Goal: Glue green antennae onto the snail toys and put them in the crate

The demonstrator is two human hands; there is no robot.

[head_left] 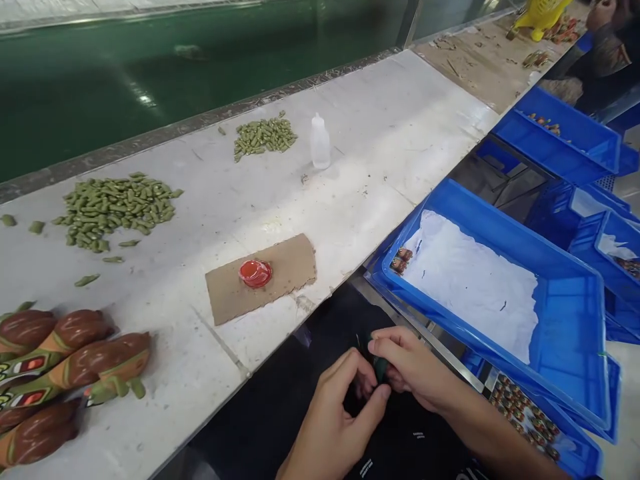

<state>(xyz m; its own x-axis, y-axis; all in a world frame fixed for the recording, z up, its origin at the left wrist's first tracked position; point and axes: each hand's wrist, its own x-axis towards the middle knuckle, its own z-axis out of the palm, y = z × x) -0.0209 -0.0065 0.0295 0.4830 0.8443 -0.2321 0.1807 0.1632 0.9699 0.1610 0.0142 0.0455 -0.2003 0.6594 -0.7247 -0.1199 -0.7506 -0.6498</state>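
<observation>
The left hand point(335, 417) and right hand point(415, 367) have their fingers point(395, 345) curled closely together, pinching a small dark green piece point(379, 368) at bottom centre. Beneath them lies dark cloth point(280, 393). To the right sits a blue crate point(500, 223) lined with white paper; left of it, a cardboard scrap point(295, 263) bearing a red lid point(255, 273) rests on the white counter point(380, 133).

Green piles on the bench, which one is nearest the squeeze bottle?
The smaller pile, right beside the clear squeeze bottle; the bigger pile lies farther left.
</observation>
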